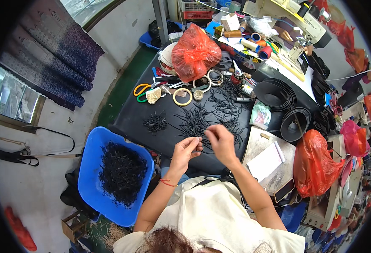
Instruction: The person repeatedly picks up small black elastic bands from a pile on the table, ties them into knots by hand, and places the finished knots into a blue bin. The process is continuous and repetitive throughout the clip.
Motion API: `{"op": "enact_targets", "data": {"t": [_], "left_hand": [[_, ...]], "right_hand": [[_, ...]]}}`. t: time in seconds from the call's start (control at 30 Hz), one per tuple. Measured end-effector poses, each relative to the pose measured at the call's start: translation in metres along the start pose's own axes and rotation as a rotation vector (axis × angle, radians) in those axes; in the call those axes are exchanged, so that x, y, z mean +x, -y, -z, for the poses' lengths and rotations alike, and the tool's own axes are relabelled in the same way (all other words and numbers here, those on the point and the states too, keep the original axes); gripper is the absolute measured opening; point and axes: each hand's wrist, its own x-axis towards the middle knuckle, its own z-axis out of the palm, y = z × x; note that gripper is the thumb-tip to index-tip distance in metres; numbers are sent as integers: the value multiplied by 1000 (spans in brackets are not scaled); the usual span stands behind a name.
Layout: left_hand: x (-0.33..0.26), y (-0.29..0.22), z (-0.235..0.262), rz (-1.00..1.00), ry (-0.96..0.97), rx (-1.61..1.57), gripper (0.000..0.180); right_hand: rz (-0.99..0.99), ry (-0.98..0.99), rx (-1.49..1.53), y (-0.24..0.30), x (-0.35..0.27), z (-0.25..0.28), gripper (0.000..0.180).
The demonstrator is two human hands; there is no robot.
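My left hand [186, 148] and my right hand [220, 141] are raised close together over the front of a black worktable [130, 120]. Their fingertips pinch a thin black cord piece [202, 138] between them. Just beyond the hands lies a spread pile of black cord loops [206, 116]. A smaller clump of black loops [155, 123] sits to the left of it. A red band circles my left wrist.
A blue tub [88, 168] full of black cord pieces stands on the floor at the left. On the table are a red plastic bag [195, 52], orange-handled scissors [141, 89], tape rings [182, 96], rolls of black strap [295, 122] and thread spools [248, 42]. Another red bag [316, 162] hangs at the right.
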Motion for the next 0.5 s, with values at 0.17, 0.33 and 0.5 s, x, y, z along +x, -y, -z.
{"op": "enact_targets", "data": {"t": [0.17,0.33,0.5], "left_hand": [[1,8,-3,-96,-78,-65,17],[2,15,2,-163,-113,-93,13],[1,8,12,-184,31,-511,13]], "right_hand": [[-27,163,141,9,-11,-11,14],[-166,193,264,18,-17,-13,17],[113,182,-36,5,-20,2,19]]}}
